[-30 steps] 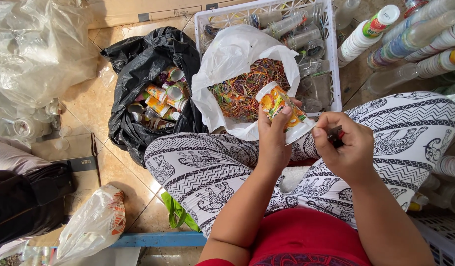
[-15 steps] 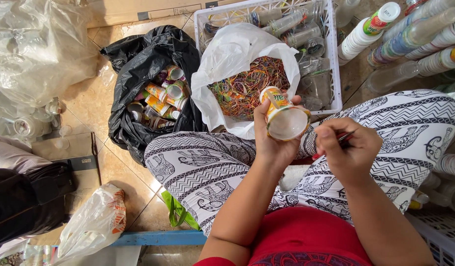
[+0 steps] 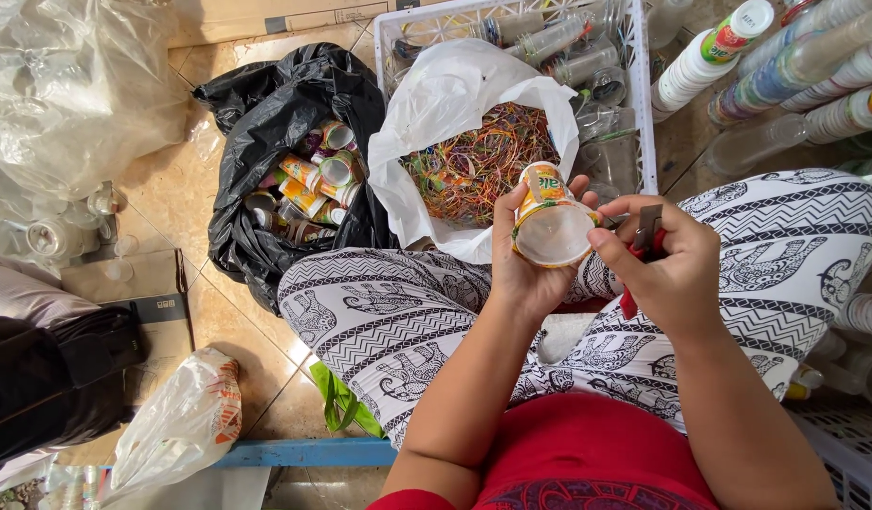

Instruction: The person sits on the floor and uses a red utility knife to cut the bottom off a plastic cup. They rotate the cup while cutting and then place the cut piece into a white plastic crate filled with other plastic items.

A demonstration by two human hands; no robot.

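In the head view, the left hand [image 3: 528, 269] holds a small plastic cup [image 3: 551, 225] with its fingers wrapped around the side, and the open mouth of the cup faces up to the camera. The cup is above the lap, just in front of a white bag [image 3: 455, 104] full of coloured strings [image 3: 478, 165]. The right hand [image 3: 670, 269] is closed around a red-handled tool [image 3: 643, 247], and its fingertips touch the rim of the cup. To the left, a black bag [image 3: 266, 113] holds many similar cups. A white crate [image 3: 643, 85] stands behind the white bag.
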